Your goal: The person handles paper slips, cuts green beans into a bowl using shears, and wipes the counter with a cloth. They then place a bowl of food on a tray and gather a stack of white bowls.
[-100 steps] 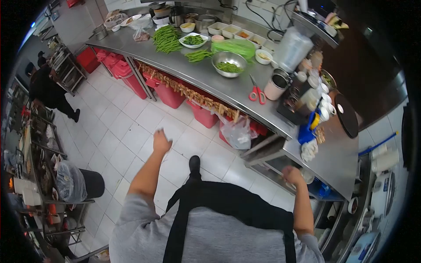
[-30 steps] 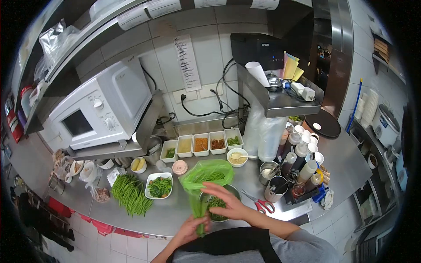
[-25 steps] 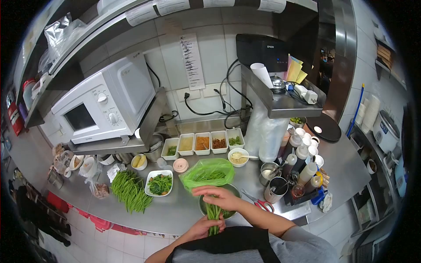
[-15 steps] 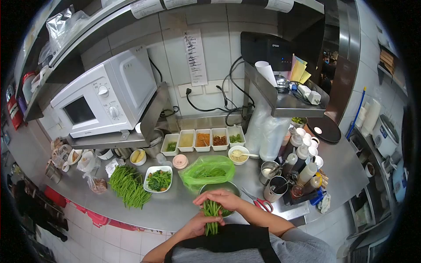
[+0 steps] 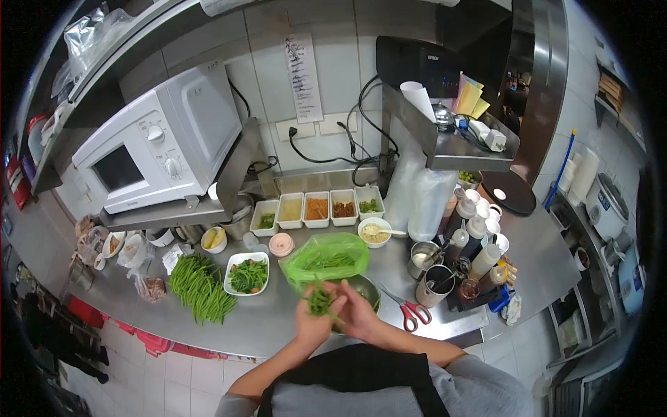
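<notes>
Centrally, just above the near edge of the brushed steel worktop (image 5: 278, 326), a small bunch of green beans (image 5: 319, 303) is held between both hands. The left hand (image 5: 311, 324) is closed around the lower part of the bunch, and the right hand (image 5: 358, 314) is pressed against it from three o'clock, fingers curled. The slim, smooth pods are gathered tight; their long axis runs roughly from six to twelve o'clock, tips pointing away from the body, though the exact tilt cannot be told. Behind the hands, partly hidden, a round shiny metal bowl (image 5: 367, 287) is seen, and at twelve o'clock from it a crinkled translucent green plastic bag (image 5: 326, 259) with more beans inside. At nine o'clock a white rectangular dish (image 5: 247, 274) of cut greens stands beside a loose heap of long beans (image 5: 198, 287). Red-handled scissors (image 5: 411, 313) lie flat at three o'clock.
</notes>
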Action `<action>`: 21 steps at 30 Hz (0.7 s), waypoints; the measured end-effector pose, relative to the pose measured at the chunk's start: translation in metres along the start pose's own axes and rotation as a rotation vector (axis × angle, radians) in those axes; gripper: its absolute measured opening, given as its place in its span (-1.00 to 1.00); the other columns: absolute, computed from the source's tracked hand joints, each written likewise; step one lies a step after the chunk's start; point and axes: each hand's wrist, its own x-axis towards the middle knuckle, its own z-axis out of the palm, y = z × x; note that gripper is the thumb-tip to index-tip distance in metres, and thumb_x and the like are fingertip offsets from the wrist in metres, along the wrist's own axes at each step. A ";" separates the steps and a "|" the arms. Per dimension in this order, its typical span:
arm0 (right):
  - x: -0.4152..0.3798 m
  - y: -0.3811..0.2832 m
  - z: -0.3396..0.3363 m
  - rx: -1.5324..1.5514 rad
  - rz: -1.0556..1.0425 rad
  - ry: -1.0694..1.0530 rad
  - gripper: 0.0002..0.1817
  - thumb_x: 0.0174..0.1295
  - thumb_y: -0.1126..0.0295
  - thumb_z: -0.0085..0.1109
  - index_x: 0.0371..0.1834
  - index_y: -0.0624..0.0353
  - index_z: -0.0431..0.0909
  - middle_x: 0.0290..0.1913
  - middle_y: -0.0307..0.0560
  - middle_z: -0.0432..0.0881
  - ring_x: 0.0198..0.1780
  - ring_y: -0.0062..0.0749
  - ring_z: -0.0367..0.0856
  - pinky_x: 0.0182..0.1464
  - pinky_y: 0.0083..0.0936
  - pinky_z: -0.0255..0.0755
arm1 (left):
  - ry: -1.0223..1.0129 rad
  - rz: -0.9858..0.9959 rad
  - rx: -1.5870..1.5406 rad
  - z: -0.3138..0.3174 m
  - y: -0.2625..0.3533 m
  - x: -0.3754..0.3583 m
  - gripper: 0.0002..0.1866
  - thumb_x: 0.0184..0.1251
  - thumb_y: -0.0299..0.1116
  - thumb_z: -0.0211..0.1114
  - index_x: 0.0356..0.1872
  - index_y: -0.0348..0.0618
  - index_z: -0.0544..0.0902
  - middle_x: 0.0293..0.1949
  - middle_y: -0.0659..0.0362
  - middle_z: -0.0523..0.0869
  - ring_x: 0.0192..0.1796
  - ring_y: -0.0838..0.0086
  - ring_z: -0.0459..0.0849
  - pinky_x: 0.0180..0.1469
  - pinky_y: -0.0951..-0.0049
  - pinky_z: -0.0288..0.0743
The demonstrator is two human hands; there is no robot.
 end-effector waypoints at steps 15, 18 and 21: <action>0.021 0.025 -0.062 0.480 0.014 -0.248 -0.63 0.32 0.29 -0.30 0.06 0.19 0.41 0.06 -0.05 0.48 0.12 -0.27 0.42 0.22 -0.32 0.25 | 0.038 -0.052 -0.118 0.026 -0.055 0.007 -0.62 -0.07 -0.67 0.34 -0.19 -0.21 0.43 -0.30 0.25 0.53 -0.24 0.60 0.52 -0.15 0.56 0.43; 0.013 0.017 -0.031 0.379 -0.004 0.148 -0.64 0.34 0.26 -0.31 0.05 0.19 0.39 0.10 -0.04 0.45 0.14 -0.24 0.41 0.24 -0.29 0.23 | 0.032 -0.103 -0.165 0.022 -0.064 0.013 -0.55 -0.09 -0.63 0.38 -0.13 -0.25 0.39 -0.26 0.21 0.54 -0.23 0.57 0.56 -0.14 0.55 0.47; 0.008 0.016 -0.020 0.385 -0.015 0.307 -0.64 0.36 0.22 -0.30 0.06 0.15 0.37 0.12 -0.05 0.43 0.15 -0.23 0.40 0.25 -0.28 0.22 | 0.055 -0.134 -0.114 0.018 -0.070 0.015 -0.52 -0.09 -0.61 0.40 -0.11 -0.25 0.38 -0.26 0.21 0.55 -0.23 0.58 0.56 -0.15 0.55 0.48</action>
